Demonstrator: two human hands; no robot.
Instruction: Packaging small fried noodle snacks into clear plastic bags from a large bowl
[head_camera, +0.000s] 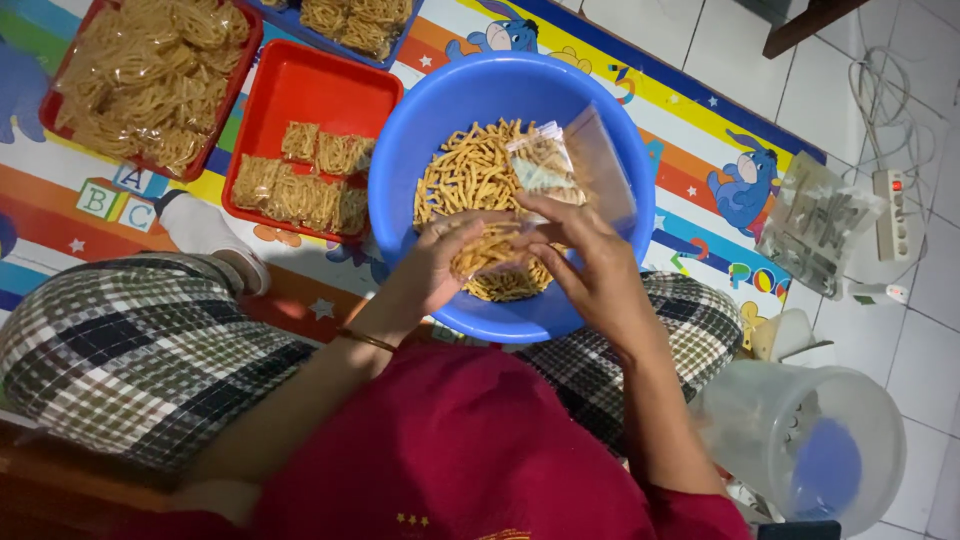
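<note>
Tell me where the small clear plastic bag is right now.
In the head view, the small clear plastic bag is held up by the right hand over the blue basin of fried snack sticks, centre frame.

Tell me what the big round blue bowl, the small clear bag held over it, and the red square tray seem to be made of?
The big round blue bowl looks like smooth moulded plastic, with a soft sheen on its wall. The small clear bag seems thin plastic film: see-through, glossy, creased. The red square tray is probably rigid plastic too, evenly coloured with rounded corners.

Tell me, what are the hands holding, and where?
Right hand pinches the clear plastic bag at its lower edge. Left hand cups snack sticks in its fingers.
</note>
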